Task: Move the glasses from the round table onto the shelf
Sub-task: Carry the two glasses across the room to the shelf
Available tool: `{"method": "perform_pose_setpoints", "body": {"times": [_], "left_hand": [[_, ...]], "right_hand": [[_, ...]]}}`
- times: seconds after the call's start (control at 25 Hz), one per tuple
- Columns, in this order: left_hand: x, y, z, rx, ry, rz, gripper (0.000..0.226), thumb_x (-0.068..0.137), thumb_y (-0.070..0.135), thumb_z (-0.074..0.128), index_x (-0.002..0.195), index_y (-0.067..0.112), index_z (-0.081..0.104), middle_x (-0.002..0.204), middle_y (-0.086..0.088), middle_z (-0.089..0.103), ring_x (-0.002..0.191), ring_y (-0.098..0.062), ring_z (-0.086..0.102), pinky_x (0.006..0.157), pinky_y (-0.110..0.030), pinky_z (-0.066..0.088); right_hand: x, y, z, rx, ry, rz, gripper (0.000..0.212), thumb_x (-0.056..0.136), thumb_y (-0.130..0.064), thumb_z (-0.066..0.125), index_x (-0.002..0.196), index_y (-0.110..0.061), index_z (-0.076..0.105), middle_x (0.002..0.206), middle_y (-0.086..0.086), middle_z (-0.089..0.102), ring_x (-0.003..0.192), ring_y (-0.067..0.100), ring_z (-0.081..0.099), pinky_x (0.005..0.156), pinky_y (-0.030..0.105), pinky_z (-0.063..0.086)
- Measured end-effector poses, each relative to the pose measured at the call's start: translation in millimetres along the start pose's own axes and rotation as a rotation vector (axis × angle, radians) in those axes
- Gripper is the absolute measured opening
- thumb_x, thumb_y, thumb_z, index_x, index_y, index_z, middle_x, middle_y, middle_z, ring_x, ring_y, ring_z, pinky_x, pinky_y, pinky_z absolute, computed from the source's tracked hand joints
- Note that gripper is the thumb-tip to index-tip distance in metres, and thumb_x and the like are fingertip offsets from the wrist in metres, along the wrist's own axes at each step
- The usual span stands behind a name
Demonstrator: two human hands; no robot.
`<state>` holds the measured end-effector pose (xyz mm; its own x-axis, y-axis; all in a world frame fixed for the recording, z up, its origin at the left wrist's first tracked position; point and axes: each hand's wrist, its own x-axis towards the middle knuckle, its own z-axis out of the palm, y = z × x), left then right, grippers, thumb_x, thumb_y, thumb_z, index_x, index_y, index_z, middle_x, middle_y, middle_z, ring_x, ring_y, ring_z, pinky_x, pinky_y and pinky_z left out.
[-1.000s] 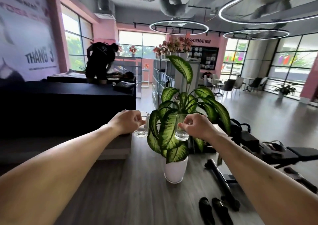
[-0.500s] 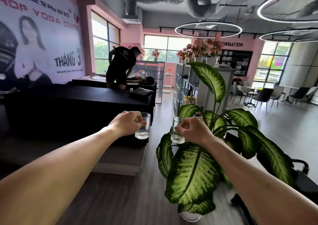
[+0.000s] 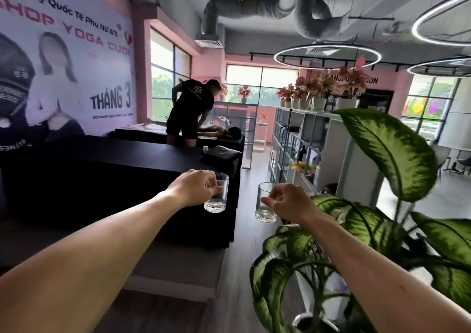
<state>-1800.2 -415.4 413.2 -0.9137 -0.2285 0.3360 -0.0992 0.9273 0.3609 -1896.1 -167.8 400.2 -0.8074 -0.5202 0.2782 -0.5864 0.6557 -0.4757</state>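
My left hand (image 3: 195,187) grips a clear empty glass (image 3: 216,197) by its side, held upright in the air ahead of me. My right hand (image 3: 293,201) holds a second clear glass (image 3: 263,205) the same way, a little lower and to the right. A white open shelf unit (image 3: 300,139) with pink potted plants on top stands ahead on the right, beyond both glasses. The round table is out of view.
A large green leafy plant (image 3: 382,220) crowds the right foreground beside my right arm. Black padded benches (image 3: 114,169) run along the left. A person in black (image 3: 193,110) bends over a far bench. A wooden-floor aisle (image 3: 252,179) leads forward between benches and shelf.
The view has moved forward and turned left past the plant, which now sits at my right. The shelf is closer. Both hands keep their glasses.
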Motion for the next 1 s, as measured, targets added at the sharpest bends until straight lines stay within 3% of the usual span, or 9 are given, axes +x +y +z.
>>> {"method": "perform_pose_setpoints", "body": {"times": [0.32, 0.52, 1.0], "left_hand": [[115.9, -106.5, -0.9, 0.003, 0.027, -0.076, 0.023, 0.086, 0.051, 0.063, 0.079, 0.03, 0.061, 0.081, 0.011, 0.068, 0.082, -0.013, 0.064, 0.08, -0.033, 0.051], [161.0, -184.6, -2.8, 0.039, 0.053, -0.165, 0.022, 0.088, 0.046, 0.063, 0.081, 0.026, 0.062, 0.077, 0.012, 0.067, 0.075, -0.009, 0.061, 0.078, -0.032, 0.051], [273.2, -376.1, -52.0, 0.151, 0.192, -0.522, 0.02, 0.088, 0.047, 0.064, 0.076, 0.032, 0.059, 0.084, 0.013, 0.066, 0.082, -0.012, 0.064, 0.076, -0.03, 0.05]], "right_hand": [[163.8, -13.3, 62.4, 0.05, 0.042, -0.018, 0.024, 0.086, -0.044, 0.073, 0.069, -0.03, 0.062, 0.089, 0.0, 0.072, 0.089, 0.021, 0.067, 0.079, 0.03, 0.05], [259.6, -33.5, 119.0, 0.087, 0.0, -0.074, 0.026, 0.086, -0.042, 0.073, 0.065, -0.031, 0.061, 0.07, -0.015, 0.06, 0.072, 0.011, 0.059, 0.069, 0.024, 0.039], [529.2, -148.1, 264.3, 0.199, -0.181, -0.372, 0.019, 0.084, -0.042, 0.074, 0.07, -0.029, 0.068, 0.07, -0.016, 0.066, 0.077, 0.011, 0.065, 0.076, 0.026, 0.048]]}}
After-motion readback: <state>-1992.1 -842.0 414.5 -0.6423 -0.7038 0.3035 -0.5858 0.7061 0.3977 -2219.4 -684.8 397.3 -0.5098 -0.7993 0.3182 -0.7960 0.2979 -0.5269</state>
